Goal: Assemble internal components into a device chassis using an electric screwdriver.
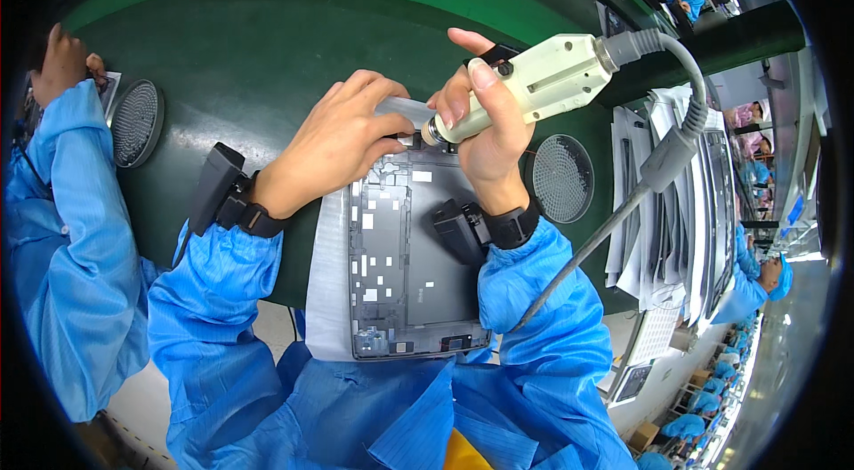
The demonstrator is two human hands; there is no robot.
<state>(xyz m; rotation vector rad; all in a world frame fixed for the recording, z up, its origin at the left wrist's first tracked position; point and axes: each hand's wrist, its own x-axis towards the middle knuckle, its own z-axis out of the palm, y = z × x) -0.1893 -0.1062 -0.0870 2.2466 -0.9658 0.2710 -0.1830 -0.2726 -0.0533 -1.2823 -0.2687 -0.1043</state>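
In my right hand [495, 132] is a cream electric screwdriver [553, 77], its fingers wrapped round the body and its nose pointing down to the left. The nose meets the far edge of a dark grey tablet housing [449, 248], which lies with its inner side up, dotted with small white labels. Close by the nose, my left hand [349, 128] has bent fingers pinched together at that same edge. A small dark part shows at its fingertips, too small to name. Under the housing lies a white sheet [329, 283], sticking out on the left and at the far end.
A round dish with a dimpled surface [560, 178] stands right of my right hand; a similar dish [139, 123] is at far left, by a co-worker's hand [64, 65]. Stacked sheets [654, 203] stand on the right. The screwdriver's grey cord [592, 243] loops down over my right sleeve.
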